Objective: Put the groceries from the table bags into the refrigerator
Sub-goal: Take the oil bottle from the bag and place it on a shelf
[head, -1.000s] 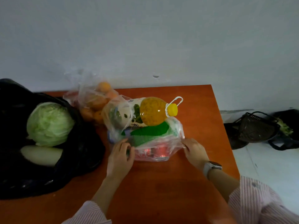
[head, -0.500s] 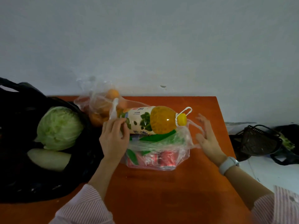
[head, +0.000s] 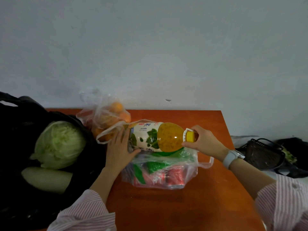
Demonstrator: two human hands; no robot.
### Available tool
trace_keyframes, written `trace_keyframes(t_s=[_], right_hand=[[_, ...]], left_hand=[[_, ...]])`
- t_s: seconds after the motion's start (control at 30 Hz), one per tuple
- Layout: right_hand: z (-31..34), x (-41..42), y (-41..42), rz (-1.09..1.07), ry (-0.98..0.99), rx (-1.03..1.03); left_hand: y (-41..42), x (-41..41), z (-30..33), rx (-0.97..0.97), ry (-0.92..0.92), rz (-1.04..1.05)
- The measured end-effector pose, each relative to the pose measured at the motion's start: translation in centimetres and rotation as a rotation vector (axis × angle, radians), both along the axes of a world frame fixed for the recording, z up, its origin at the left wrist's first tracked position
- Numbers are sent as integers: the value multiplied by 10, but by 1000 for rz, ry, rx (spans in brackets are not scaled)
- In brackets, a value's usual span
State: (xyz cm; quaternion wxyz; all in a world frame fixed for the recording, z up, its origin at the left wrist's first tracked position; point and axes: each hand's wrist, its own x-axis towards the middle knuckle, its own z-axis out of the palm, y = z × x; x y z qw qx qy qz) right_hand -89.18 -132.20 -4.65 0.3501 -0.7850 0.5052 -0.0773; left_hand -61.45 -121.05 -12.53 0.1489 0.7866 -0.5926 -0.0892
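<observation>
A large bottle of yellow-orange drink (head: 160, 136) with a white label and yellow cap lies on its side on top of a clear plastic bag (head: 160, 170) of red and green packets. My right hand (head: 202, 141) is closed around the bottle's capped neck. My left hand (head: 119, 148) rests flat against the bottle's base end, fingers spread. A second clear bag holds oranges (head: 108, 119) behind the bottle. A black bag (head: 20, 130) at the left holds a green cabbage (head: 59, 144) and a pale long vegetable (head: 45, 179). No refrigerator is in view.
The orange-brown table (head: 183, 207) stands against a pale wall; its right edge runs past my right wrist. On the floor to the right lie a dark basket (head: 263, 155) and a black bag (head: 293, 147).
My right hand moved from open beside the bag to gripping the bottle's neck. My left hand slid from the bottle's label down to its base end. The bottle has come further out of the bag.
</observation>
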Motion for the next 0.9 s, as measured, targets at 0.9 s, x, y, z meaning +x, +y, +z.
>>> trace_keyframes(t_s=[0.9], right_hand=[[156, 135, -15, 193, -36, -415]], left_hand=[[-39, -26, 106, -439, 432, 73]])
